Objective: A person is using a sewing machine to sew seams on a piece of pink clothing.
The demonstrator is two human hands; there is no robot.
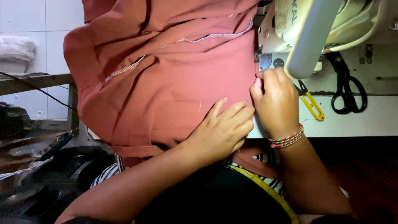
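Rust-red fabric [166,83] fills most of the view, bunched from 9 to 12 o'clock off your hands, its white-stitched seam [124,69] running diagonally from about 8 up to 2 o'clock. The cloth's free edge lies at 3 o'clock, against the sewing machine [298,29], under the needle area at 12 o'clock of your right hand. Your left hand [222,130] lies flat on the fabric, fingers [234,112] spread a little and pointing toward 2 o'clock, pressing, gripping nothing. Your right hand [277,103] is nearer the machine: fingers curled in, tips pinched on the fabric edge just below the metal plate [265,61]. Black scissors [346,89] hang at 3 o'clock of it, yellow thread snips [313,105] just beside the wrist, clear of both hands
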